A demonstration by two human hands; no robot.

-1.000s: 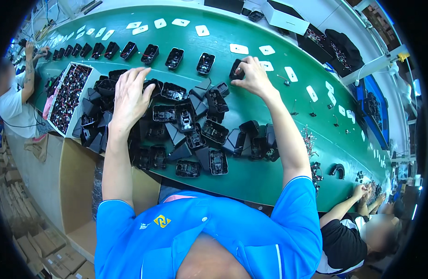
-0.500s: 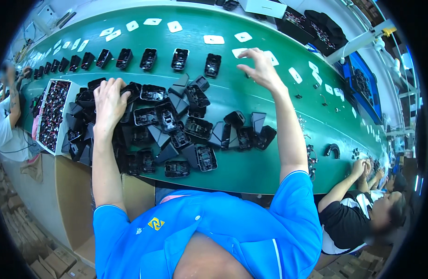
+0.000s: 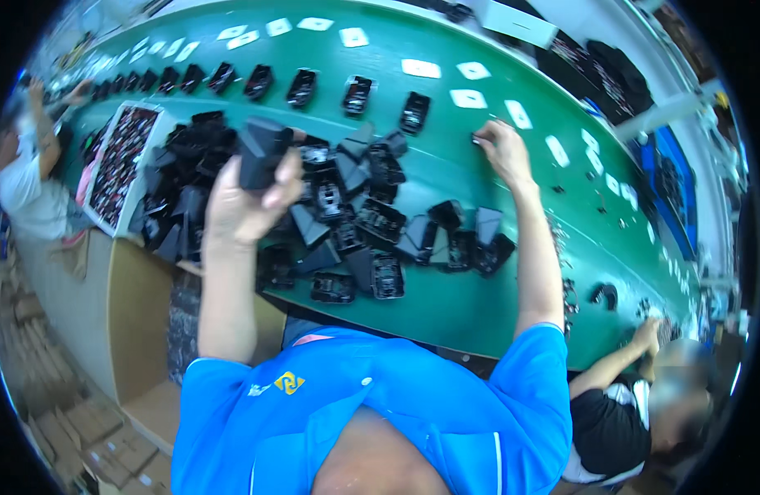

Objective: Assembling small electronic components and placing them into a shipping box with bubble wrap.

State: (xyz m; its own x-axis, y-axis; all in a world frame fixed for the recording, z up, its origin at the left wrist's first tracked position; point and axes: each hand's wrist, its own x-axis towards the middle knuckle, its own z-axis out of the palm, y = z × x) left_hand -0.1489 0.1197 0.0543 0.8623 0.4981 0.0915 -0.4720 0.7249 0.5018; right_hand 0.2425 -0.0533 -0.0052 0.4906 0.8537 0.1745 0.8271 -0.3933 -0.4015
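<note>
My left hand (image 3: 246,202) grips a black plastic housing (image 3: 263,148), raised above the heap with its closed outer side showing. Below and right of it lies a pile of similar black housings (image 3: 380,216), some with the open side up and inner ribs visible, others turned over. My right hand (image 3: 509,155) is over the green table to the right of the pile, thumb and fingers pinched together. A tiny dark thing shows at its fingertips, too small to name. Nearest to that hand are flat white plates (image 3: 468,99).
A row of black housings (image 3: 357,95) runs along the table (image 3: 446,301). A white box of small wired parts (image 3: 120,165) stands left of the pile, above an open cardboard box (image 3: 141,330). Co-workers sit at left and right. A blue tray (image 3: 672,190) lies far right.
My left hand has lifted a black housing off the pile and turned it up. My right hand has gone from spread fingers to a pinch. The whole view has shifted a little.
</note>
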